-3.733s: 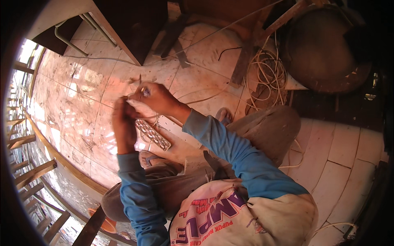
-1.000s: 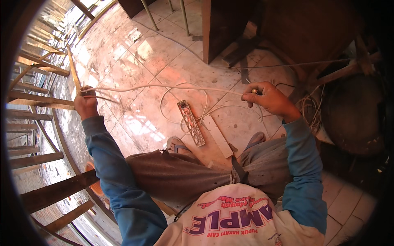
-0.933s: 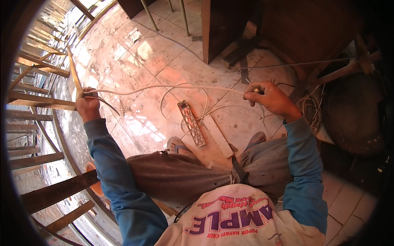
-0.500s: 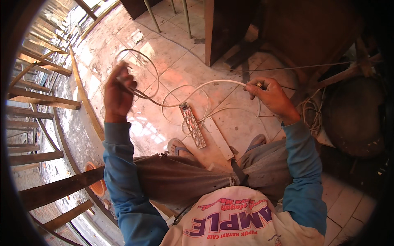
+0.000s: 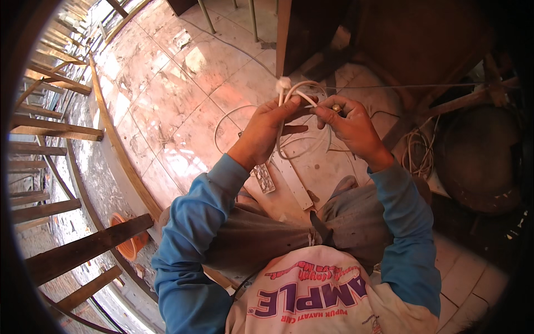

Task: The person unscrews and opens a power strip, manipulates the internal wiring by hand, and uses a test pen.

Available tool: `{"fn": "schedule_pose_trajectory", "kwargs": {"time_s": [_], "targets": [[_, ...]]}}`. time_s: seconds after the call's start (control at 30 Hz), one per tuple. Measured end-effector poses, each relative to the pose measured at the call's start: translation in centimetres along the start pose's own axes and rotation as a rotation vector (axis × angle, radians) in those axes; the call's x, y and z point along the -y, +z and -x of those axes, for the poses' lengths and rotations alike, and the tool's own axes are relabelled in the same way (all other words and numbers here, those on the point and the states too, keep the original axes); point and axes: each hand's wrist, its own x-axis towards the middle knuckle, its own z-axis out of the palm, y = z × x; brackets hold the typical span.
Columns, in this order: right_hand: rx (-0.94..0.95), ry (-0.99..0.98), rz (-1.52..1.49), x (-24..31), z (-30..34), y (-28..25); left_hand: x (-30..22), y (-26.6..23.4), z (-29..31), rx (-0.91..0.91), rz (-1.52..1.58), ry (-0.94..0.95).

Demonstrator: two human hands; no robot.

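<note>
In front of me my two hands are close together over the floor. My left hand (image 5: 270,128) is closed around a white electric cable (image 5: 313,83) bent into loops, with a pale blurred plug-like end (image 5: 283,84) sticking up past its fingers. Thumb and fingers of my right hand (image 5: 351,125) pinch the same cable beside it. Below them on the tiles lies an opened strip-shaped electrical housing (image 5: 265,178) with its inside showing, partly hidden by my left hand and wrist. Next to it is a long white strip (image 5: 293,182), apparently its cover.
A wooden railing (image 5: 114,131) runs along the left, with an orange pot (image 5: 130,238) beyond it. Dark wooden furniture (image 5: 320,39) stands at the far right. Coiled cable (image 5: 416,153) lies near a dark round object (image 5: 475,158). A thin wire (image 5: 389,87) crosses the far floor.
My left hand has swung right, from far out on the left to beside my right hand. The cable between them, stretched before, is now gathered in loops. My right hand has moved slightly left.
</note>
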Motion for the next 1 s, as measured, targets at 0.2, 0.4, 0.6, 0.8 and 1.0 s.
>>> {"fn": "schedule_pose_trajectory", "kwargs": {"time_s": [0.2,0.4,0.6,0.8,1.0], "targets": [[0.081,0.109,0.03,-0.2,0.0,0.3,-1.8,0.0,-0.1,-0.058,0.141,0.209],[0.17,0.055,0.144,0.8,0.0,-1.0,-10.3,-7.7,1.4,-0.521,0.125,0.546],[0.218,0.06,0.214,0.9,-0.1,-1.9,-14.3,-18.9,5.5,-0.453,0.225,0.625],[0.208,0.055,0.291,0.8,-0.2,-2.3,-15.9,-24.7,9.1,-0.456,0.36,0.675],[0.107,0.08,0.413,-0.3,-0.2,-5.0,-17.8,-32.2,13.9,-0.497,0.593,0.735]]}}
